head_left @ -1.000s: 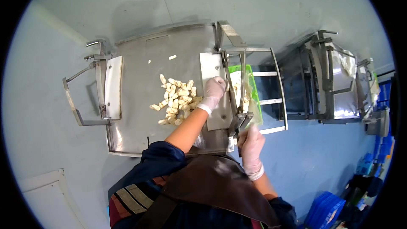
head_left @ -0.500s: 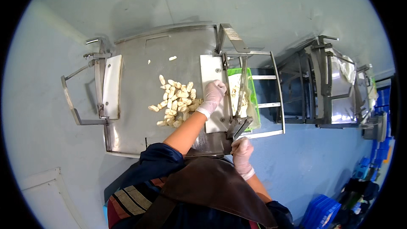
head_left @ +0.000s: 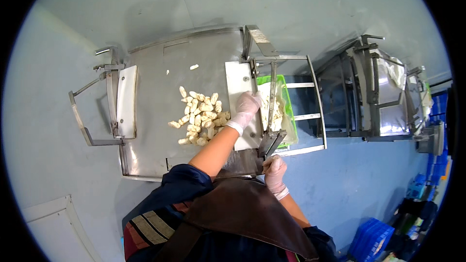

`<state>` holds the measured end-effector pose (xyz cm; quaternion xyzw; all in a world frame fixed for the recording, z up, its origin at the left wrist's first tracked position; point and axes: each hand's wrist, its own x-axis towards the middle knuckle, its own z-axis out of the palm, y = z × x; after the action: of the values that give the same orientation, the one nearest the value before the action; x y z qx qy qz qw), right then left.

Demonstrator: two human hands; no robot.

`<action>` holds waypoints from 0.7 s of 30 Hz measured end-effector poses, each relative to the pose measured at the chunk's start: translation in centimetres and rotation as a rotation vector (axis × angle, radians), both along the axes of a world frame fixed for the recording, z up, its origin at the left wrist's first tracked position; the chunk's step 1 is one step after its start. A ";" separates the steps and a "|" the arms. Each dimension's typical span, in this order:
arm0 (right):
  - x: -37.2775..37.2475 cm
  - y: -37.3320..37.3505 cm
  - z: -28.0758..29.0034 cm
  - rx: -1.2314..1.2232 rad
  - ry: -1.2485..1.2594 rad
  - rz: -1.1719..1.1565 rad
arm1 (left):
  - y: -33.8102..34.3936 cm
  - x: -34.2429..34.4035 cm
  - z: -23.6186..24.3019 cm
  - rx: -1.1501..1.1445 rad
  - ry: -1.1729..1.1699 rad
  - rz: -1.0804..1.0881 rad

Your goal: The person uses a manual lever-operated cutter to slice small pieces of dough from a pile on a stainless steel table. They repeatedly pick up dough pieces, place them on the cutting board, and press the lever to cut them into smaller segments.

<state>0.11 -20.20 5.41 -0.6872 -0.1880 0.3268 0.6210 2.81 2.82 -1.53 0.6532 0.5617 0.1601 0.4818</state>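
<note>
My left hand (head_left: 247, 107), in a thin whitish glove, rests closed over the white cutting board (head_left: 236, 78) on the steel table. Its fingertips are at the metal cutter bar along the board's right edge, and what they hold is hidden. My right hand (head_left: 275, 171), gloved too, is closed round the near end of the cutter's lever (head_left: 273, 146). Left of my left hand lies a loose pile of pale, stubby, finger-shaped pieces (head_left: 198, 119). Past the bar, a green crate (head_left: 288, 106) with a clear liner contains thin whitish slices (head_left: 276, 114).
Two small pale scraps lie farther back on the steel table (head_left: 160, 87). A second white board (head_left: 127, 102) with a metal frame is fixed at the left edge. A ladder-like steel rack (head_left: 318, 102) carries the crate. More metal cutters (head_left: 374, 87) stand farther right, with blue crates (head_left: 371, 240) at lower right.
My left fingers have edged right, up against the cutter bar. The spring beside the bar now stands more upright. My right hand stays at the lever, and the whole view has shifted slightly.
</note>
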 end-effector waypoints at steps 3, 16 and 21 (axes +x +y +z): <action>-0.2 0.6 0.1 -0.010 -0.091 -0.035 | 0.5 0.6 0.0 -0.105 -0.004 0.005; -0.2 0.3 -0.7 -0.014 -0.119 -0.064 | 9.0 -11.6 7.3 0.444 0.348 -0.380; -0.1 0.0 -1.0 -0.006 -0.098 -0.043 | 11.5 -14.4 6.2 0.505 0.695 -0.695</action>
<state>0.04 -20.18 4.42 -0.7082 -0.2024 0.2797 0.6158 -11.59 14.31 4.63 0.9100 0.3829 -0.1038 0.1208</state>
